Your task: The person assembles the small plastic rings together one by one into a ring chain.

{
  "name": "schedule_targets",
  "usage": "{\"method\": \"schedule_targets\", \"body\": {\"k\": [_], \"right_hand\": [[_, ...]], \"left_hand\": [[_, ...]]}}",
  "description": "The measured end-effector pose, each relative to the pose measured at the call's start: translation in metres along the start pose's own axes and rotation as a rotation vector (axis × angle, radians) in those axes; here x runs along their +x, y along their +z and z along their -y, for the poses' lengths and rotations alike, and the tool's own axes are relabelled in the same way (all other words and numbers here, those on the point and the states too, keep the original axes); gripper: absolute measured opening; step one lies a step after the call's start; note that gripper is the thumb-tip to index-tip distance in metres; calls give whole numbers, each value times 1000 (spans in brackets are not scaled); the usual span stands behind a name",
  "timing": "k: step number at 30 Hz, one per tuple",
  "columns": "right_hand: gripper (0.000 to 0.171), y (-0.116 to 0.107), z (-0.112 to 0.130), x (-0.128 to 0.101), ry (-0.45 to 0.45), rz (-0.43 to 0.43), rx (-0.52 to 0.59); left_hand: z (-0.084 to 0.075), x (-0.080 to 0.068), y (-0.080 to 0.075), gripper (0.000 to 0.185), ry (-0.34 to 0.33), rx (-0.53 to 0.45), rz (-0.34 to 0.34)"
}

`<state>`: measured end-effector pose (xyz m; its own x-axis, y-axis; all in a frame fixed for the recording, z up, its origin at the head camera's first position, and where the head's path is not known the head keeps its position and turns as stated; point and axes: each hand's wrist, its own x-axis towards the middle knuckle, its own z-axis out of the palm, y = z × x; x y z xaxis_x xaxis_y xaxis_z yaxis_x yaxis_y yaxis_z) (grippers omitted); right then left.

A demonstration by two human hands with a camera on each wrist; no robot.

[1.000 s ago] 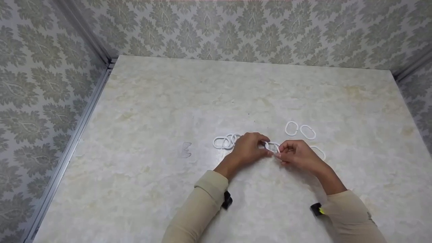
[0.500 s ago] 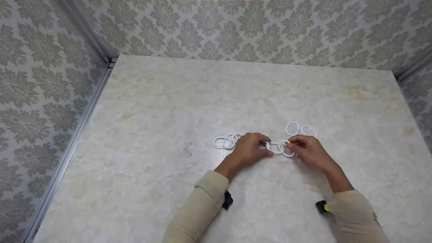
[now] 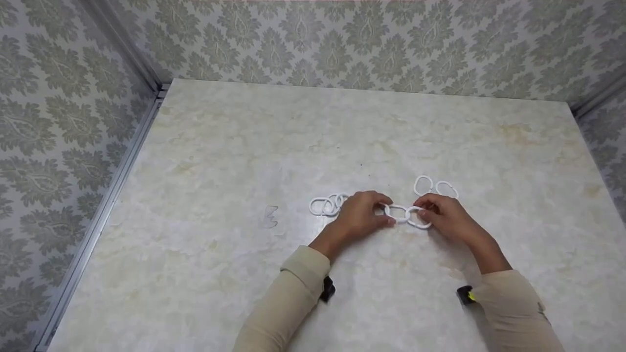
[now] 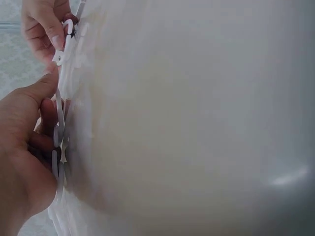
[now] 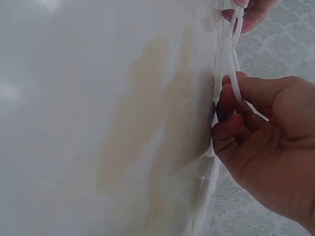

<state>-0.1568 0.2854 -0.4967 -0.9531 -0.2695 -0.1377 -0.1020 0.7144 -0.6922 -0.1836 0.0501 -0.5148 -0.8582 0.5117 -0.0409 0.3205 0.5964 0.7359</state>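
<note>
— Pinching what?
— The left hand (image 3: pixel 360 211) and right hand (image 3: pixel 442 215) each pinch a link of the ring chain (image 3: pixel 406 215) (white plastic) between them, on the desk (image 3: pixel 244 146).
— Others?
— Two loose rings (image 3: pixel 434 187) just beyond the right grip.

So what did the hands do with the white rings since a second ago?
The right hand slid away to the right, pulling its ring out so it now shows linked to the ring pinched by the left hand. The loose ring once near the right wrist is no longer seen. The left hand, the pile of rings and the two loose rings stayed put.
</note>
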Motion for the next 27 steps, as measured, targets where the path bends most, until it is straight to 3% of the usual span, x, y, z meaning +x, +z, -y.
{"method": "schedule_targets", "body": {"k": [7,13,16,23,27], "right_hand": [[14,1,-2,2,-19,-4,3],[13,2,-5,3,-40,-8,-15],[12,1,-5,4,-44,-8,-20],[13,0,-7,5,-18,11,19],[14,1,-7,5,-7,7,13]], "left_hand": [[-5,-1,-4,39,29,70,13],[-24,-5,-1,46,78,358,-16],[-37,-5,5,50,92,432,-10],[-44,3,33,46,80,303,-18],[-44,6,44,47,59,312,-44]]}}
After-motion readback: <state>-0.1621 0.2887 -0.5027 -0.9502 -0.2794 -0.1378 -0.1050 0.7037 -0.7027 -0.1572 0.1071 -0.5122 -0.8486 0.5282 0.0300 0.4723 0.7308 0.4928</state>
